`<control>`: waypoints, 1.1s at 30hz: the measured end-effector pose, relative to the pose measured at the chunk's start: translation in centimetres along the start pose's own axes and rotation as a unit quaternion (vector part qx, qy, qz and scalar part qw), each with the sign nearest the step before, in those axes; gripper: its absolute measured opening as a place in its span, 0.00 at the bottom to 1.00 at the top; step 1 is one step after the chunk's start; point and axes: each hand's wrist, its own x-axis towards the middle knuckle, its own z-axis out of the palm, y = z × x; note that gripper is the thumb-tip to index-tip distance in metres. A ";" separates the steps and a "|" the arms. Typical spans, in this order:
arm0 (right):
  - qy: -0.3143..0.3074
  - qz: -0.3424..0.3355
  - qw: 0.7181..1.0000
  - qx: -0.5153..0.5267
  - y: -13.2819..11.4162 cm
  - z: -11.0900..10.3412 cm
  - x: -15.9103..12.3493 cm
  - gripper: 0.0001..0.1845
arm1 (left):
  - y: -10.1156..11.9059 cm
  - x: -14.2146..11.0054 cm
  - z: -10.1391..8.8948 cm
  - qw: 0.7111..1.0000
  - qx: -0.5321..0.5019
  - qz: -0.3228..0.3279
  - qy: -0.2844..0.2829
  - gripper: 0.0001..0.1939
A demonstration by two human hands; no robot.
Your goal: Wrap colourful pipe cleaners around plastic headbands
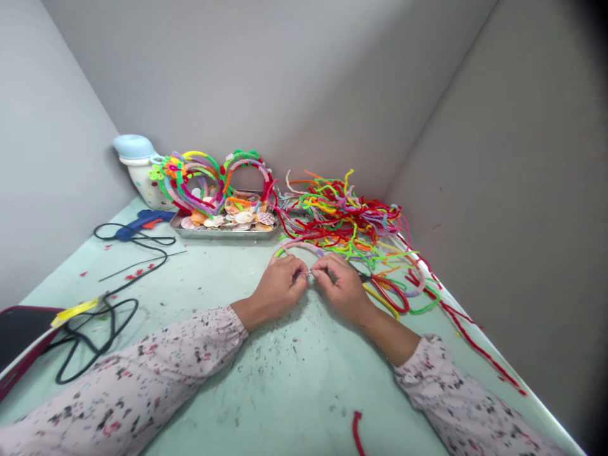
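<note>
My left hand (280, 288) and my right hand (339, 288) meet in the middle of the pale green table (266, 380). Their fingertips pinch a pale pink fuzzy hoop (299, 247), probably a pipe-cleaner-wrapped headband, with a thin metal end (304, 273) showing between them. Just beyond my right hand lie red-handled scissors (387, 292). A tangled heap of multicoloured pipe cleaners (342, 215) spreads behind both hands. The scissors' blades are hidden under my right hand.
At the back stand colourful pipe-cleaner hoops (209, 180) beside a metal tray of seashells (223, 233). A blue glue gun (142, 221) trails a black cord (114, 329) to the left. A blue-capped white container (137, 158) sits in the corner. Grey walls bound the table.
</note>
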 end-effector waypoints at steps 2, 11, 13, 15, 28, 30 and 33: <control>-0.002 -0.002 1.000 -0.002 -0.1 0.0 0.0 0.04 | 0.0 0.0 0.1 1.000 0.000 -0.004 0.002 0.06; -0.001 -0.004 1.000 -0.005 -0.1 0.0 0.0 0.04 | -0.1 0.1 0.3 1.000 -0.001 -0.007 0.015 0.03; 0.006 0.000 1.000 -0.005 0.0 0.0 0.0 0.04 | -0.1 0.0 0.2 1.000 -0.007 -0.002 0.013 0.04; 0.011 0.006 1.000 -0.006 0.1 0.0 0.0 0.04 | -0.1 -0.1 0.1 1.000 -0.017 0.004 0.012 0.06; 0.019 0.008 1.000 0.004 0.2 0.0 0.0 0.05 | 0.1 -0.1 -0.1 0.999 -0.005 0.027 0.019 0.07; 0.020 0.005 1.000 0.005 0.2 0.1 0.0 0.05 | 0.2 -0.1 -0.1 0.999 -0.001 0.028 0.016 0.07; 0.018 0.003 1.000 0.007 0.2 0.1 0.0 0.05 | 0.3 -0.1 -0.1 0.999 0.000 0.032 0.016 0.08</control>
